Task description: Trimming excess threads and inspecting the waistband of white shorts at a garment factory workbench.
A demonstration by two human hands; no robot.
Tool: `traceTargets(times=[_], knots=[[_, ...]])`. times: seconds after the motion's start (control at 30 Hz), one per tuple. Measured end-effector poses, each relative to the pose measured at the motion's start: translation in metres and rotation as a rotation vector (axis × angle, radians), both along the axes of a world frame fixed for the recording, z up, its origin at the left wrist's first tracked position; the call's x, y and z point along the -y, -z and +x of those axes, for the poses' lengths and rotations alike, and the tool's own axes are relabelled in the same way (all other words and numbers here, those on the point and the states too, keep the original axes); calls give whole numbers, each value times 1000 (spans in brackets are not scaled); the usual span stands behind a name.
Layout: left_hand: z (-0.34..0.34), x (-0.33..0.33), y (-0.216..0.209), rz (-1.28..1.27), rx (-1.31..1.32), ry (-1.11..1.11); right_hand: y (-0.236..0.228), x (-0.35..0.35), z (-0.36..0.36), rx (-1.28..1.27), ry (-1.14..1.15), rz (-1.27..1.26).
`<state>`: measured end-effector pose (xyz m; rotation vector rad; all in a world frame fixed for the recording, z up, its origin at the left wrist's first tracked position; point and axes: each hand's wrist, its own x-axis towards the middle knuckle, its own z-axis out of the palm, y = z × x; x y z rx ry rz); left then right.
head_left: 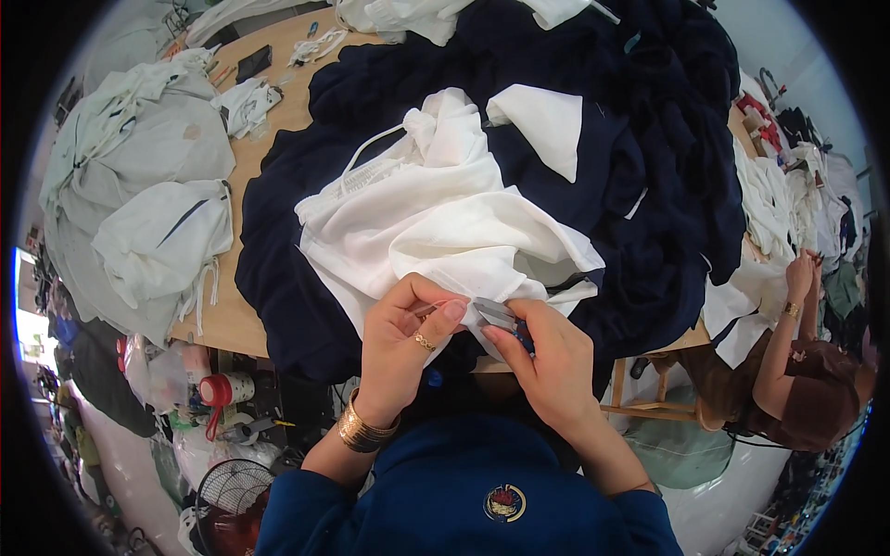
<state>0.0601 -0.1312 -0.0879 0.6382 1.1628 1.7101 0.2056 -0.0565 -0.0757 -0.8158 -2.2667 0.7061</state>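
Note:
White trousers or shorts point(445, 222) with a gathered elastic waistband and a white drawstring lie bunched on a heap of navy cloth point(297, 213). My left hand point(405, 338) is closed, pinching the near edge of the white garment between thumb and fingers. Close beside it, my right hand point(552, 357) grips small thread snips point(496, 313) with metal blades and a bluish handle. The blades point at the pinched cloth edge; whether they touch a thread is too small to tell. Dark trim point(586, 278) shows at the garment's right end.
A loose white piece point(542, 125) lies on the navy heap. Pale garments point(139, 157) are piled at the left of the tan table point(243, 176), near a dark flat case point(254, 63). A red-and-white flask point(227, 389) and a fan point(232, 505) stand below. Another person point(802, 385) works at right.

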Motion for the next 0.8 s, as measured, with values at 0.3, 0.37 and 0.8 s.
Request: traceTargets(times=[0.3,0.37,0.8], knots=[[1,-1,1,20,-37,6,3,-1,1,-6,6,30],[2,0,0,17,-29,-3,3,-1,2,-10,6,46],[-103,60,-40,-552,-1178,-381,42,23,15,-221,-30,34]])
